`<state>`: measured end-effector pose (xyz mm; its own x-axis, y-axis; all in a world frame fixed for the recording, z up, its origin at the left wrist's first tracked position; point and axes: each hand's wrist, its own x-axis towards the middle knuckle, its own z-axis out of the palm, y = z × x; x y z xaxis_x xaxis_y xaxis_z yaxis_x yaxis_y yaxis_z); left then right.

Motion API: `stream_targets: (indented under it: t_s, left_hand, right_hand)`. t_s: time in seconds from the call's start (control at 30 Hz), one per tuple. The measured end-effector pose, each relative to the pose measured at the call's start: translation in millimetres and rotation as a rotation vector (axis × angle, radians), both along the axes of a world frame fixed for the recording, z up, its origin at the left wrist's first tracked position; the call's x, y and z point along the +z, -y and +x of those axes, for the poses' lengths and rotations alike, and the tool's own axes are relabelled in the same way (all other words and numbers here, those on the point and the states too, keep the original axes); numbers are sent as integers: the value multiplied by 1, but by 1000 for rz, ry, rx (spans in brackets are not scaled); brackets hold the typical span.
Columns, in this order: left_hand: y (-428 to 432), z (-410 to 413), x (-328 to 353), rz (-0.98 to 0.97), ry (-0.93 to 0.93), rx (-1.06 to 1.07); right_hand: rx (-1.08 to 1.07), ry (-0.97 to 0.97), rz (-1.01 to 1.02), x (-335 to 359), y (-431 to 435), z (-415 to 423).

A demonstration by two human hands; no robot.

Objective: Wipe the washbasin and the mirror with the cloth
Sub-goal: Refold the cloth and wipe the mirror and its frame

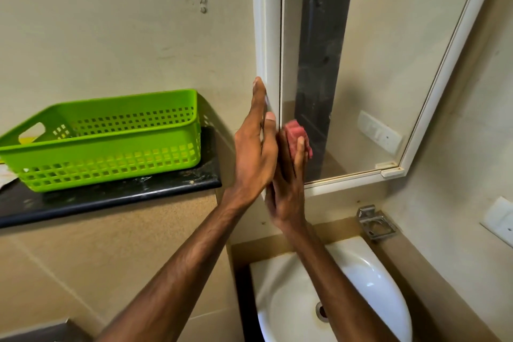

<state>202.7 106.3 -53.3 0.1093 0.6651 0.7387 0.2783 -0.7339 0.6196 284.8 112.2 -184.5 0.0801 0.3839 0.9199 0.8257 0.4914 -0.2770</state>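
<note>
2 hands [273,164] at mirror [361,78] frame, right clutching pink cloth [298,137].

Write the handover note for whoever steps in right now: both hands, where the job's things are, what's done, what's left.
Left hand: open, flat against the white-framed wall mirror, on its left frame edge.
Right hand: presses the crumpled pink cloth to the glass at the lower left corner.
White ceramic washbasin: below the mirror, nothing in it.
Done: cannot tell how much of the mirror is wiped.
Left: the rest of the glass; whether the washbasin has been wiped cannot be told.
</note>
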Motion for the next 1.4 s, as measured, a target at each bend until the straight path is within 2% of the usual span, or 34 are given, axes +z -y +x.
stream_targets:
  t_s: [0.1, 0.17, 0.3, 0.43, 0.5, 0.6, 0.7, 0.8, 0.9, 1.0, 1.2, 1.3, 1.4]
  left_hand:
    - [2, 0, 0, -12, 38, 0]
    - [2, 2, -1, -2, 22, 17]
    - [2, 5, -11, 28, -18, 33]
    - [3, 9, -22, 36, -57, 60]
    - [2, 10, -23, 21, -76, 71]
    - [1, 12, -24, 14, -81, 68]
    - [-1, 13, -25, 26, -85, 74]
    - [-1, 12, -25, 28, -90, 80]
    - [0, 11, -24, 38, -67, 68]
    - [3, 10, -28, 19, -24, 74]
    - [13, 13, -41, -24, 6, 53]
    - [14, 17, -41, -23, 14, 92]
    - [10, 18, -47, 11, 14, 107]
  right_hand:
    - [-13, 2, 10, 16, -7, 3]
    - [-60, 39, -35, -11, -6, 8]
    - [-196, 123, -270, -100, 12, 27]
    - [-267, 140, -271, -93, 15, 71]
    - [-353, -11, -244, -74, 8, 112]
    - [-479, -372, -232, -45, -4, 168]
    - [-480, -458, -204, -39, -8, 149]
    - [-379, -340, -210, -48, -3, 81]
    - [-163, -130, -182, -56, 11, 10]
    - [-5, -5, -65, -46, 20, -8]
    - [-72, 68, -75, -12, 12, -5]
    - [-38, 65, -123, -48, 6, 5]
    - [-70, 206, -185, -107, 15, 32]
